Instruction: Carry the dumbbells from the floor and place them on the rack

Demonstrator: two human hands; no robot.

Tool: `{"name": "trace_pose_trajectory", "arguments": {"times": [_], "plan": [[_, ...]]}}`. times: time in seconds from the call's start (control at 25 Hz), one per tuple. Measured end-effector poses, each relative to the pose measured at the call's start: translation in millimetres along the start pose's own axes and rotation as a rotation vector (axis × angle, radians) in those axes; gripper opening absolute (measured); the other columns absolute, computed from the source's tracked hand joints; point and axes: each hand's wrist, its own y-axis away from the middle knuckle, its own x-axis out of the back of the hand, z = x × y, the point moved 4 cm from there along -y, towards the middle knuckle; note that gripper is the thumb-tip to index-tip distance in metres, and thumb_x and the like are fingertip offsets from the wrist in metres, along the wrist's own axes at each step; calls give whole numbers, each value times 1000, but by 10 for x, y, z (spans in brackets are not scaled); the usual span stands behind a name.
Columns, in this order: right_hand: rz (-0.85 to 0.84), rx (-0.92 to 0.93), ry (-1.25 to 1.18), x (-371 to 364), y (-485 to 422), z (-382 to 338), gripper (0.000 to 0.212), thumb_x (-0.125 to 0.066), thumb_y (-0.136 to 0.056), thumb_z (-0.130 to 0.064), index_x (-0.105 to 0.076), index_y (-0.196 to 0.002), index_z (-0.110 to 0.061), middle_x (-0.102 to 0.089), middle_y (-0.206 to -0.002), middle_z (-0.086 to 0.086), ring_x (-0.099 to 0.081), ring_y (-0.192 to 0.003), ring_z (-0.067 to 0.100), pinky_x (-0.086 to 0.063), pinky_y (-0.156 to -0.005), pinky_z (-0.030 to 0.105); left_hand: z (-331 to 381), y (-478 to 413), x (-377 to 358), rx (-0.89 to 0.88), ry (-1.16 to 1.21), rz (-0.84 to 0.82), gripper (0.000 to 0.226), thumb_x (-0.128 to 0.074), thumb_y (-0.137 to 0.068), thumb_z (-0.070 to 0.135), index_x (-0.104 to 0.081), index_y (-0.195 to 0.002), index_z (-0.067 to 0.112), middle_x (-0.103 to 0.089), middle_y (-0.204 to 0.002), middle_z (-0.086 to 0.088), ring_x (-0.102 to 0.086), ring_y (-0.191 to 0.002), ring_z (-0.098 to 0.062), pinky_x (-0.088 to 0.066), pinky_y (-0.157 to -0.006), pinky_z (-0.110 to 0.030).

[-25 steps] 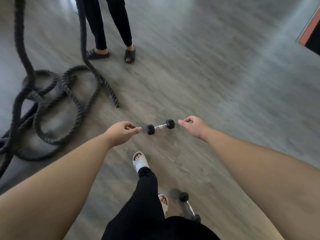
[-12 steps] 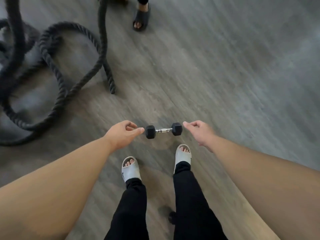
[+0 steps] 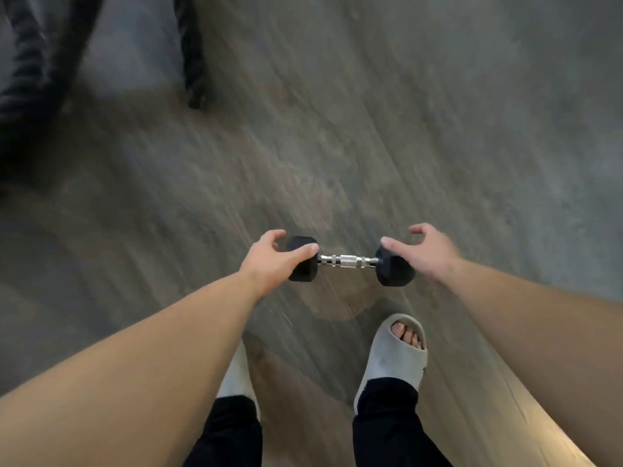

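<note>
A: Where's the dumbbell point(image 3: 350, 261)?
B: On the floor point(image 3: 438, 129), just ahead of your slides point(image 3: 394, 352), bar crosswise.
A: And the hands?
B: Your left hand point(image 3: 273, 261) curls loosely over the left head. Your right hand point(image 3: 424, 252) is spread above the right head. Neither has closed on it. Rope point(image 3: 192, 52) lies far left.

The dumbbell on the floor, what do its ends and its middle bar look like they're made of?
The dumbbell: its hexagonal ends are matte black with no shine, probably rubber coated. The middle bar is bright and silvery, with a textured centre band, likely chromed steel. The frame is somewhat blurred, so this is only how it looks.
</note>
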Motion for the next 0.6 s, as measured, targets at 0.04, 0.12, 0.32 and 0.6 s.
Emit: {"name": "trace_pose_trajectory", "arguments": {"times": [0.04,0.12,0.32,0.6], "plan": [[-4,-6,-14,-114,-137,75,100,-79,-65,-79,-53,-145,-24,-56,-146,11,-61,-125,34,-54,-104,47,-81,-160,-150,-4,6,9,112,-83,-58,74,-42,-154,32,-51,-137,5,-59,-118,-19,-56,-97,-42],[-6,-26,-55,-336,-314,220,102,-82,-61,-78,-52,-144,-27,-53,-145,7,-62,-121,33,-59,-97,55,-207,-417,-385,-18,11,48,119,-86,-51,72,-42,-154,31,-53,-138,5,-60,-117,-18,-54,-93,-34],[66,-51,-102,-603,-506,422,82,-88,-57,-60,-57,-127,-31,-63,-121,1,-67,-100,26,-67,-67,49,-334,-813,-530,-21,6,130,91,-88,-40,62,-61,-121,31,-56,-126,-1,-65,-101,-18,-62,-83,-39],[67,-64,-147,-364,337,12,62,-89,-61,-44,-59,-114,-28,-64,-114,4,-68,-90,24,-58,-44,33,-150,-81,80,-2,15,141,71,-88,-41,55,-63,-104,34,-60,-119,-1,-64,-92,-11,-49,-57,-23]]}}
